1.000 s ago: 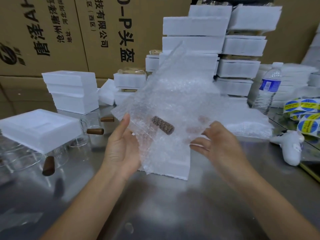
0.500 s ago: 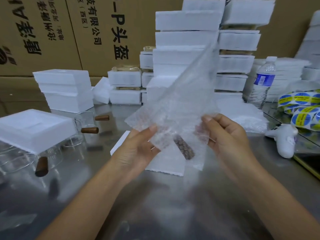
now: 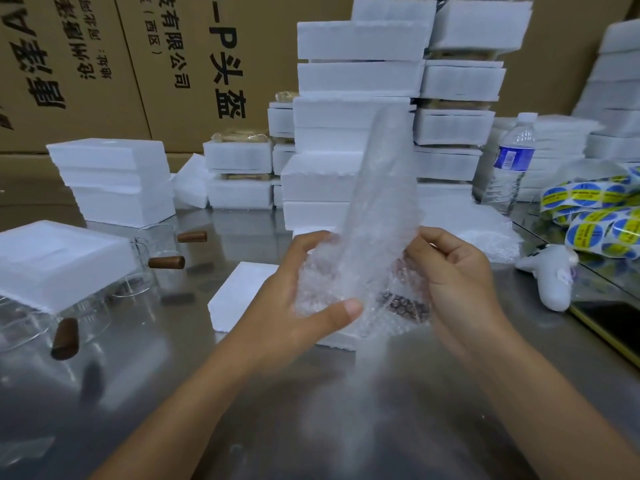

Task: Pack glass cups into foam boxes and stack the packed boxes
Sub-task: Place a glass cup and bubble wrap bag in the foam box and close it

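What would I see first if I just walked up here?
The left hand and right hand hold a bubble wrap sheet in the middle, a brown handle showing through it. Behind rises a tall stack of white foam boxes; glass cups lie at the left.

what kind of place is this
Probably a packing station in a warehouse or workshop: stacks of white foam boxes on a steel table, big printed cartons behind, sticker rolls at the right, and bubble wrap held by the left hand and right hand.
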`<state>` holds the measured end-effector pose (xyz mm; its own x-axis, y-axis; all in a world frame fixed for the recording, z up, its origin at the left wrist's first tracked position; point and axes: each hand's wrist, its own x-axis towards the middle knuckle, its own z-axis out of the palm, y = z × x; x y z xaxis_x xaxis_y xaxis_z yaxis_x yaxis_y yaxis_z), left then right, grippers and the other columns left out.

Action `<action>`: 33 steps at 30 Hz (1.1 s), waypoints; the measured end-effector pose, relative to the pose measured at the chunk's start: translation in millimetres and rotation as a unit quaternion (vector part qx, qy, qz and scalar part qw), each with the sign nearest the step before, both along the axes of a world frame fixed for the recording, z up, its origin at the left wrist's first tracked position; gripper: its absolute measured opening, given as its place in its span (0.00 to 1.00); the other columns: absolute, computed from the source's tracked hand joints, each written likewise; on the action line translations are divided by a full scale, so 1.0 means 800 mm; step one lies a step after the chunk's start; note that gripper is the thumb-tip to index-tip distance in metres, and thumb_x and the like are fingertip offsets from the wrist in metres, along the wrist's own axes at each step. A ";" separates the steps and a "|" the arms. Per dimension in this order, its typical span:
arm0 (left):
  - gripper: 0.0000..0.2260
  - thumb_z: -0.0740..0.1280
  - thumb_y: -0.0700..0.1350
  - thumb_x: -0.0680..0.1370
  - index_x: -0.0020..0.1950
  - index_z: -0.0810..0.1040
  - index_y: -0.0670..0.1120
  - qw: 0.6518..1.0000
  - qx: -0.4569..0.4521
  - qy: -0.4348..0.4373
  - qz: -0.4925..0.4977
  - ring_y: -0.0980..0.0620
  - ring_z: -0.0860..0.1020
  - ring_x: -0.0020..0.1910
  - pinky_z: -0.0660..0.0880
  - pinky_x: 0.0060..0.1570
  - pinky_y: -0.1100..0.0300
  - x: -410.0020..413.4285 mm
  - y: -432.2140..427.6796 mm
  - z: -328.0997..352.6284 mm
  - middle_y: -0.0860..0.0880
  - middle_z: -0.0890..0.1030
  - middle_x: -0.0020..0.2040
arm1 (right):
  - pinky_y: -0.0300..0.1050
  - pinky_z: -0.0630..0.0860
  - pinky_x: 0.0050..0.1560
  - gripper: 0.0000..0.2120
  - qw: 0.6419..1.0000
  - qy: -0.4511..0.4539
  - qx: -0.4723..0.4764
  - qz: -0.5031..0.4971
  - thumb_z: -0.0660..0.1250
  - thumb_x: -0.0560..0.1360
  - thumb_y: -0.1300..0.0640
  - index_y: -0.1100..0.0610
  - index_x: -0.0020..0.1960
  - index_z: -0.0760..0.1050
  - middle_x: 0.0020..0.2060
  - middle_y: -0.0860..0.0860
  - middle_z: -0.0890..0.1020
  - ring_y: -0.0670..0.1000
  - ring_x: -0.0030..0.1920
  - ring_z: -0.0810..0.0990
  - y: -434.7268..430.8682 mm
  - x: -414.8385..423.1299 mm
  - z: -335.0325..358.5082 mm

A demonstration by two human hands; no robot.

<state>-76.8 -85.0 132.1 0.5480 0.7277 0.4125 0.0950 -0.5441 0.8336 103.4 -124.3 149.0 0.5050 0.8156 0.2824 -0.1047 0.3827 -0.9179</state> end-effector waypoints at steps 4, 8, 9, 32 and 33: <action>0.20 0.68 0.62 0.68 0.58 0.69 0.67 0.999 0.032 0.032 -0.006 0.58 0.78 0.55 0.73 0.55 0.55 0.000 -0.003 -0.001 0.60 0.79 0.55 | 0.44 0.80 0.43 0.04 1.000 -0.015 0.025 0.006 0.69 0.73 0.62 0.55 0.41 0.80 0.35 0.52 0.85 0.51 0.37 0.83 -0.002 -0.001 0.000; 0.20 0.69 0.62 0.64 0.54 0.74 0.59 0.998 0.038 0.044 -0.008 0.60 0.76 0.55 0.70 0.55 0.63 0.002 -0.003 -0.001 0.59 0.74 0.54 | 0.37 0.79 0.35 0.06 0.996 -0.053 0.062 0.029 0.69 0.72 0.63 0.54 0.38 0.80 0.32 0.50 0.84 0.47 0.32 0.83 -0.009 -0.003 0.004; 0.20 0.70 0.62 0.64 0.52 0.75 0.57 0.998 0.039 0.046 -0.009 0.61 0.75 0.55 0.69 0.54 0.67 0.003 -0.003 0.000 0.59 0.74 0.54 | 0.37 0.79 0.34 0.08 0.995 -0.071 0.071 0.029 0.69 0.71 0.64 0.53 0.37 0.80 0.31 0.49 0.84 0.47 0.32 0.82 -0.010 -0.004 0.005; 0.27 0.69 0.58 0.69 0.61 0.60 0.74 0.989 0.148 0.019 0.024 0.62 0.75 0.58 0.71 0.55 0.68 0.007 0.003 -0.014 0.62 0.72 0.61 | 0.29 0.65 0.41 0.08 0.900 -0.423 0.068 -0.082 0.63 0.66 0.45 0.48 0.32 0.70 0.31 0.44 0.74 0.41 0.40 0.72 -0.010 -0.017 -0.012; 0.26 0.69 0.58 0.70 0.62 0.60 0.73 0.983 0.175 0.031 0.037 0.64 0.73 0.58 0.68 0.55 0.73 0.006 0.003 -0.015 0.62 0.71 0.61 | 0.30 0.68 0.40 0.06 0.919 -0.383 0.059 -0.074 0.65 0.62 0.46 0.46 0.35 0.70 0.32 0.43 0.76 0.40 0.40 0.74 -0.009 -0.016 -0.012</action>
<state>-71.7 -82.6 120.5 0.5306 0.5858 0.6126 0.1899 -0.7865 0.5876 90.3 -131.8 139.6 0.2238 0.6945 0.6838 0.6158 0.4431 -0.6515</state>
